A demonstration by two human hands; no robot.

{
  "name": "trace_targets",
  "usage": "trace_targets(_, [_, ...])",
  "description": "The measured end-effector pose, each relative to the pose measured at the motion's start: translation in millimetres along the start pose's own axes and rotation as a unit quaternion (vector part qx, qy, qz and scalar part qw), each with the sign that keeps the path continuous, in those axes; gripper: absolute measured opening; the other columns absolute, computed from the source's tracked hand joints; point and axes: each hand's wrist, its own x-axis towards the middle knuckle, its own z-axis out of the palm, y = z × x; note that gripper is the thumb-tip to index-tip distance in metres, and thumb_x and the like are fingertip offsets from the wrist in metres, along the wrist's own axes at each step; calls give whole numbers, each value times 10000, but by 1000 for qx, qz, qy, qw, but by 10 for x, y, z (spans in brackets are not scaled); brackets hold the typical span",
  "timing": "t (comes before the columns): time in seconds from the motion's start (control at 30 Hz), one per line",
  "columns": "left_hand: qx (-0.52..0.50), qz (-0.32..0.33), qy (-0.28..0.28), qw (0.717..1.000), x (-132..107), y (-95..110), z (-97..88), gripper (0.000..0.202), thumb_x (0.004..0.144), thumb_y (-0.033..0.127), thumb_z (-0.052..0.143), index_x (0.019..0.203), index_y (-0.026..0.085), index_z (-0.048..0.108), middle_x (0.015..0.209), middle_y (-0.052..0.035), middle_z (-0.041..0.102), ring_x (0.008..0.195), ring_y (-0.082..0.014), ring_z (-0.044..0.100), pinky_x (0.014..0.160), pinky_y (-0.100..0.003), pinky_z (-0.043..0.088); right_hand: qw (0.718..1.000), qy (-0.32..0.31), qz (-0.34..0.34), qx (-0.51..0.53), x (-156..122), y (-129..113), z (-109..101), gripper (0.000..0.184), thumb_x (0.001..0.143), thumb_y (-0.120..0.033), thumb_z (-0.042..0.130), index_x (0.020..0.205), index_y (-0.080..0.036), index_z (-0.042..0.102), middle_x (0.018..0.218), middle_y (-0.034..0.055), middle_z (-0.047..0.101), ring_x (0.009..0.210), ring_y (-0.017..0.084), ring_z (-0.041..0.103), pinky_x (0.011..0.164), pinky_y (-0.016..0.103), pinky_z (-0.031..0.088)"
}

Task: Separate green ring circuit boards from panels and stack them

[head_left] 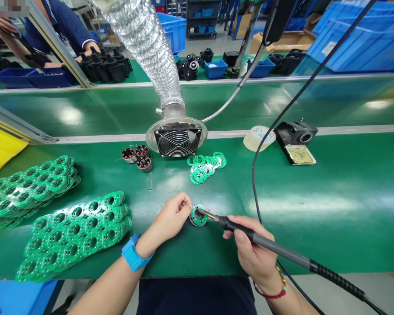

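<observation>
My right hand (254, 249) is wrapped round the grey and black handle of a soldering iron (279, 249). Its metal tip meets a ring-shaped green circuit board (198, 217), which sits on a round part on the bench. On the board's left edge, my left hand (174, 216) is closed in a pinch; whatever its fingertips hold is too small or hidden to make out. Loose green board rings (206, 166) lie scattered just beyond. Up and to the left of the hands stand three motor stators with copper windings (144, 163).
Stacked green board panels (74, 236) cover the left side. A fume fan (179, 142) hangs from a silver duct (151, 48). To the right are a roll of tape (259, 138) and an iron stand with a yellow sponge (300, 155). The iron's black cable (254, 175) crosses the bench. Across the partition, a person works.
</observation>
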Motion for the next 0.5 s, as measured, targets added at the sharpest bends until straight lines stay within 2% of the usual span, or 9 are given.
trace_targets(0.4, [29,14,27,999,-2,-11,33,102,756,266,423,724,173,450,614,47,421,580,-92,367,564,-233,283,1000,-5,16,5,50,-32,27,192,880,-148,530,1050,-207,596,755,1,634,556,104,646,534,198,549])
trace_targets(0.5, [47,17,37,998,-15,19,33,103,758,262,414,717,174,448,606,47,420,574,-92,368,557,-231,282,1000,0,7,-4,50,-36,10,199,883,-157,528,1061,-211,597,738,0,638,573,107,648,564,207,552])
